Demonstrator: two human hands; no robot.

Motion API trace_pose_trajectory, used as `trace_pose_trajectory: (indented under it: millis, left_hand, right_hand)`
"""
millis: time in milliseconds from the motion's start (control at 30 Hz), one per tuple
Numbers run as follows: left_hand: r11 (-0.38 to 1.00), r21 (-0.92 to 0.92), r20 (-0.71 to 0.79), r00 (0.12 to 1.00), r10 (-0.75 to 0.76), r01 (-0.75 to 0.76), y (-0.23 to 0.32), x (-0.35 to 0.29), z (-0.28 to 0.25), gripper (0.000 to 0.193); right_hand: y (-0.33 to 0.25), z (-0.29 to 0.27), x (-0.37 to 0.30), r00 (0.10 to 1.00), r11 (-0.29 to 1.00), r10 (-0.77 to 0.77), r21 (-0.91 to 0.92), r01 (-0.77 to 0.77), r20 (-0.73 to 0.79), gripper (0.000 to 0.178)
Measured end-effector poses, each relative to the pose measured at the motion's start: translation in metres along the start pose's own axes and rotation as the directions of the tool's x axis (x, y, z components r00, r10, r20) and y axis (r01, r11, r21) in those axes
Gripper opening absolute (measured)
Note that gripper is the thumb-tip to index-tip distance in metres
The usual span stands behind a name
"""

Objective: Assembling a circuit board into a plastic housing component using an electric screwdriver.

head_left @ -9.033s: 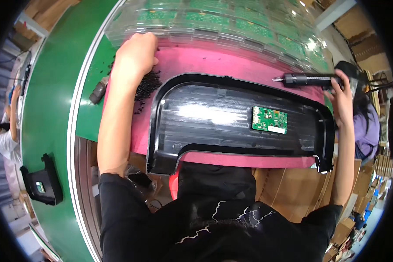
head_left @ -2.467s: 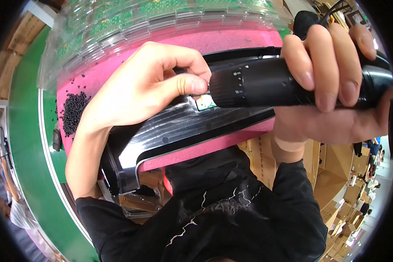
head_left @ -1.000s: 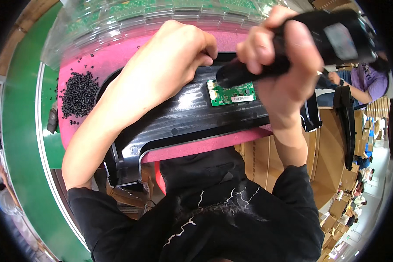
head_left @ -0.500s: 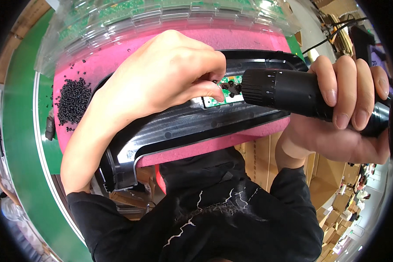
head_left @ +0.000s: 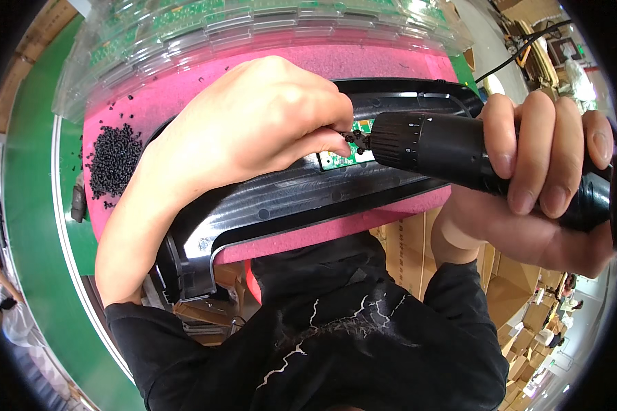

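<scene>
My right hand [head_left: 541, 161] is wrapped round a black electric screwdriver [head_left: 452, 145], held nearly level with its ribbed nose pointing left. My left hand [head_left: 271, 120] is closed in a pinch at that nose, with several small black screws [head_left: 357, 142] clustered at its fingertips. The screws sit between the fingers and the screwdriver; its bit is hidden among them. Beneath both hands, a green circuit board [head_left: 332, 162] lies in a long, glossy black plastic housing [head_left: 281, 202], partly covered by my left hand.
A heap of small black screws [head_left: 113, 163] lies left on the pink mat [head_left: 418, 65], with strays around it. Stacked clear plastic trays [head_left: 253, 31] holding green boards span the far side. A black cable [head_left: 521, 51] hangs at the far right. Cardboard boxes [head_left: 500, 274] stand lower right.
The screwdriver's nose has shifted slightly left, nearer my left fingertips, and its rear has dropped a little with my right hand. My left hand has barely moved; the housing stays put.
</scene>
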State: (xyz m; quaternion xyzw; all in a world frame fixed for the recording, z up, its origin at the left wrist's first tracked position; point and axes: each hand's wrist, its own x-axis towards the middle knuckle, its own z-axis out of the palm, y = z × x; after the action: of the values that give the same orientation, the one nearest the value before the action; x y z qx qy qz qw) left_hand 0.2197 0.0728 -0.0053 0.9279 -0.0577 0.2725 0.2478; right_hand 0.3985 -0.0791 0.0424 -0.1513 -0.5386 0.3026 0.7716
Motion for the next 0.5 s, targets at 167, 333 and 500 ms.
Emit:
trace_pose_trajectory:
  millis: [167, 333, 500]
  left_hand:
    - [1.000, -0.010, -0.009, 1.000, -0.017, 0.017, -0.003, 0.000, 0.004, 0.019]
    - [0.998, -0.007, -0.026, 0.998, -0.059, 0.059, -0.001, 0.002, 0.000, 0.013]
    - [0.985, 0.097, -0.145, 0.981, -0.127, 0.142, -0.007, -0.001, 0.003, 0.012]
  right_hand:
    - [0.003, -0.004, 0.003, 0.996, 0.998, 0.037, -0.057, -0.033, 0.081, 0.051]
    - [0.015, -0.016, 0.014, 0.910, 0.976, 0.210, -0.017, -0.218, 0.357, 0.057]
    - [0.032, 0.009, 0.001, 0.906, 0.905, 0.409, -0.177, -0.387, 0.109, 0.056]
